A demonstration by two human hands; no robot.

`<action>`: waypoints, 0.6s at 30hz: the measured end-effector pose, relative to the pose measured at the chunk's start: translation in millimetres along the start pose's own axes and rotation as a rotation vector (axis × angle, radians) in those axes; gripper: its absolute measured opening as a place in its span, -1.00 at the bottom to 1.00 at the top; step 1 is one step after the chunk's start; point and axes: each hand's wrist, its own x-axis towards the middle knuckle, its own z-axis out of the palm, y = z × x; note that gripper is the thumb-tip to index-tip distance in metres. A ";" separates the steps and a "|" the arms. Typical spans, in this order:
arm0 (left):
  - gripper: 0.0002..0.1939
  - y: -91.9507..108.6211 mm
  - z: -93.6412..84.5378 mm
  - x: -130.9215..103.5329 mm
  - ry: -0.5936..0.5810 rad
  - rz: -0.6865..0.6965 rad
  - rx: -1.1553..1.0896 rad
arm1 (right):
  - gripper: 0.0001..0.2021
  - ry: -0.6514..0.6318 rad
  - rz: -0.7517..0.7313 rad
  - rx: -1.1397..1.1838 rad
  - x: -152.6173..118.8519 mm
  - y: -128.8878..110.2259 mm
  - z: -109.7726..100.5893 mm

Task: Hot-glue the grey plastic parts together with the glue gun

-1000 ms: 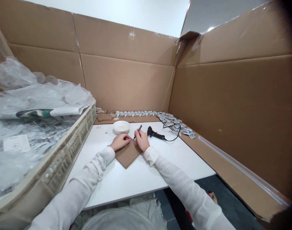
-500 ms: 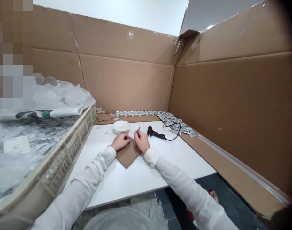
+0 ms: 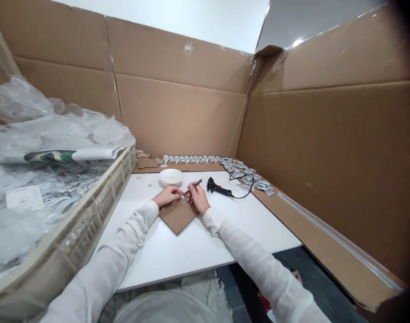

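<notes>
My right hand (image 3: 198,198) is closed round a thin, dark, pen-like tool (image 3: 198,183), its upper end slanting away to the right. The tool's lower end points at the fingertips of my left hand (image 3: 167,196). Those fingers are pinched together, and a tiny whitish bit (image 3: 182,197) shows at their tips; its kind is too small to tell. Both hands are over a brown cardboard square (image 3: 178,218), turned cornerwise on the white table (image 3: 151,260) and marked with small pale specks. Just beyond the left hand stands a white bowl (image 3: 170,176).
Right of my hands lies a black glue gun (image 3: 220,187) with its cord. Several small silvery packed pieces (image 3: 238,168) line the back and right edges. A cream plastic crate (image 3: 90,224) full of clear bags borders the left. Cardboard walls (image 3: 178,112) stand behind and right.
The tool in my right hand has tilted from nearly upright to a rightward slant. My left hand has shifted slightly left, and the whitish bit now shows at its fingertips.
</notes>
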 end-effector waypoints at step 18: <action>-0.61 7.7 -2.2 -6.2 -0.038 0.004 -0.035 | -0.73 -0.081 0.284 0.240 25.2 22.0 -5.0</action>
